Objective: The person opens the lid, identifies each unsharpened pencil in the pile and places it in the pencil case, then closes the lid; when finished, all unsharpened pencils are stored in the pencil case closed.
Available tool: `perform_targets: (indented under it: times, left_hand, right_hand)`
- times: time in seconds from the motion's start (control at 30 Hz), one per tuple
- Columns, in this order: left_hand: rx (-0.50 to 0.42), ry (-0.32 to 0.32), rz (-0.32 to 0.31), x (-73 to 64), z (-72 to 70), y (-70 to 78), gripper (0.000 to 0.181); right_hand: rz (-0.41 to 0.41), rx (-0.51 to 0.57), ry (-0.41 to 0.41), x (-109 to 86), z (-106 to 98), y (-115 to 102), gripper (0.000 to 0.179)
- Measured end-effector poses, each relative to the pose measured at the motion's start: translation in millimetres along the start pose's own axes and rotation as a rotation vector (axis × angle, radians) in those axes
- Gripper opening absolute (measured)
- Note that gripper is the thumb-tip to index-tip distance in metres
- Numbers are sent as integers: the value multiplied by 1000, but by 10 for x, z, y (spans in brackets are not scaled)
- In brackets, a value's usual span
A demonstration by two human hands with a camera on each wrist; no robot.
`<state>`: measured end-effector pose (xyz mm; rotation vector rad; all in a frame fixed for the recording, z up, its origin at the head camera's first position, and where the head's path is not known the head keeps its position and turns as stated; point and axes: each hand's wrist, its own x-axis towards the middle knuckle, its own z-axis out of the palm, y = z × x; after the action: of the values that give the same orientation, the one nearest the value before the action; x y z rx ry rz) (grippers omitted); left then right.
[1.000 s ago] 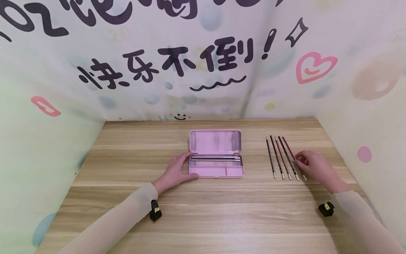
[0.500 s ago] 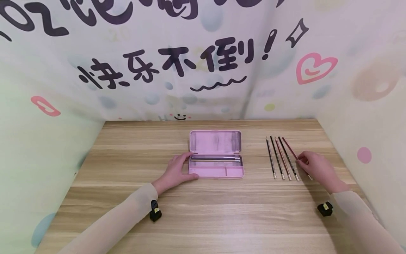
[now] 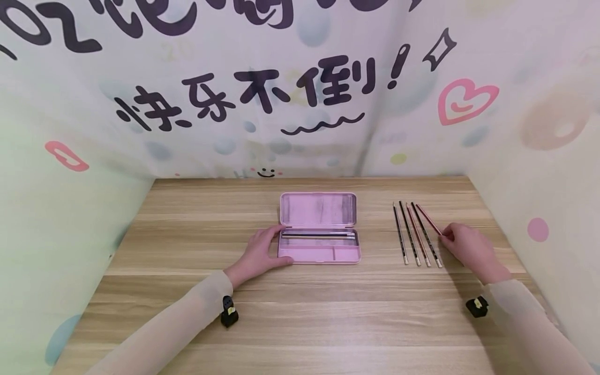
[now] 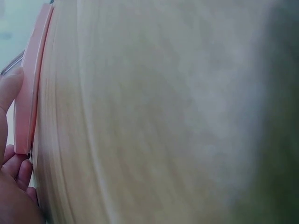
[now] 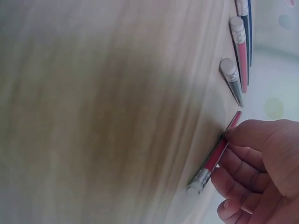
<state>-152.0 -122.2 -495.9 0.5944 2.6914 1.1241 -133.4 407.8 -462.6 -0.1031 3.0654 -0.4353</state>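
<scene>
Red pencil (image 3: 428, 220) is at the right of the row, shaft pinched between thumb and fingers of my right hand (image 3: 471, 250). Should handle light and stiff, maybe slick if lacquered; mid-shaft looks the best hold, any lead point being the fragile bit. Runs far-left to near-right, silvery ferrule (image 5: 202, 175) and pale eraser (image 5: 193, 190) nearest me; can't tell if it's fully off the table (image 3: 304, 312). Just left: four slim pencils (image 3: 410, 234), three dark, one red, eraser ends near. Further left: pink case (image 3: 307, 254), rounded corners, probably thin rigid metal, lid (image 3: 319, 208) open on the far side, stored pencils (image 3: 319, 236) in the long far compartment. My left hand (image 3: 253, 255) grips its left end, thumb on the near edge. Table's wood-grained, smooth-looking.
</scene>
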Motion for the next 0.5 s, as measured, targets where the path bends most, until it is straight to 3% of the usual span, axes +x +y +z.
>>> perform_targets:
  times: [0.5]
  left_hand:
    - [7,-8,-8,8,-7,4,93]
  right_hand:
    - [22,30,-48,14,-49,-8,21]
